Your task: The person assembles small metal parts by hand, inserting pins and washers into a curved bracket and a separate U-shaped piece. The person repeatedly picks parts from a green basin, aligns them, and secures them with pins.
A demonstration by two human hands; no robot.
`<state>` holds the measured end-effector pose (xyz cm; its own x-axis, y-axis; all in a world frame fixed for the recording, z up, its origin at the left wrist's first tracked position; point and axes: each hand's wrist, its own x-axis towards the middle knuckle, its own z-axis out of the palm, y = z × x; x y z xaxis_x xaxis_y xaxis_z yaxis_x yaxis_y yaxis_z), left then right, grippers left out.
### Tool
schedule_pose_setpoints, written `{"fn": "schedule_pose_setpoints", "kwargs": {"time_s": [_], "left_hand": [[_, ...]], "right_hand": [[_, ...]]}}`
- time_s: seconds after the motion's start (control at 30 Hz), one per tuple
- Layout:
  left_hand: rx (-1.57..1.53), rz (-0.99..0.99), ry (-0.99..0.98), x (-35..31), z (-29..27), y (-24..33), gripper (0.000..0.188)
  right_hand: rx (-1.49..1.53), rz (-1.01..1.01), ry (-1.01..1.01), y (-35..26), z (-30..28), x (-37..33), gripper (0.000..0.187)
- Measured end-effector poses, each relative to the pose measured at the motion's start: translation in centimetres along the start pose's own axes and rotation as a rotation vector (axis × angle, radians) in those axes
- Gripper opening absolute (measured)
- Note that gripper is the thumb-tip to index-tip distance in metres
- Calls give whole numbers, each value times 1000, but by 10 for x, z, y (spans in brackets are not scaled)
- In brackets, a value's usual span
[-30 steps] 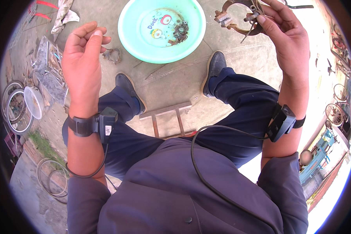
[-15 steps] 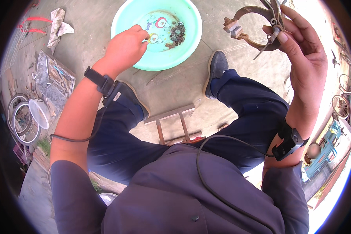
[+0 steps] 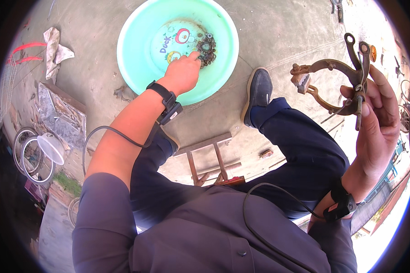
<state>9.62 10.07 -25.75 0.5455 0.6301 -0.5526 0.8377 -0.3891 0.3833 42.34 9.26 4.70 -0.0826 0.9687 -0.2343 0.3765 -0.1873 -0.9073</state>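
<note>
My left hand [image 3: 185, 73] is inside a mint-green plastic basin [image 3: 225, 34], its fingers bent together at the edge of a pile of small dark nuts and washers [image 3: 208, 48]. Whatever sits between those fingertips is too hidden to make out. Raised at the right, my right hand [image 3: 379, 120] pinches a rusty bicycle caliper brake [image 3: 336, 65] by its centre bolt. The brake's two curved arms form an open loop pointing left, and a worn brake pad [image 3: 300, 83] shows at one arm's end. Cartoon pictures are printed on the basin's floor.
A low wooden stool frame [image 3: 205, 145] stands between my legs. At the left lie a crumpled cloth [image 3: 53, 52], a metal-covered board [image 3: 61, 111] and bicycle wheels [image 3: 32, 154] with a white bowl [image 3: 51, 149]. A dark tool [image 3: 339, 11] rests on the ground at the upper right.
My left hand has moved right and down from above the basin's left side to the pile's edge. My right hand, still holding the brake, has come lower and farther right.
</note>
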Motion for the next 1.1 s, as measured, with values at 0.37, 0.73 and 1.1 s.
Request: {"fn": "schedule_pose_setpoints", "kwargs": {"time_s": [0.37, 0.73, 1.1], "left_hand": [[-26, 16, -23, 37, 11, 6, 36], [64, -25, -34, 44, 5, -22, 23], [-29, -64, 152, 88, -5, -35, 28]], "right_hand": [[-21, 69, 81, 2, 2, 15, 55], [-42, 93, 74, 3, -1, 25, 56], [-60, 173, 164, 6, -8, 26, 62]]}}
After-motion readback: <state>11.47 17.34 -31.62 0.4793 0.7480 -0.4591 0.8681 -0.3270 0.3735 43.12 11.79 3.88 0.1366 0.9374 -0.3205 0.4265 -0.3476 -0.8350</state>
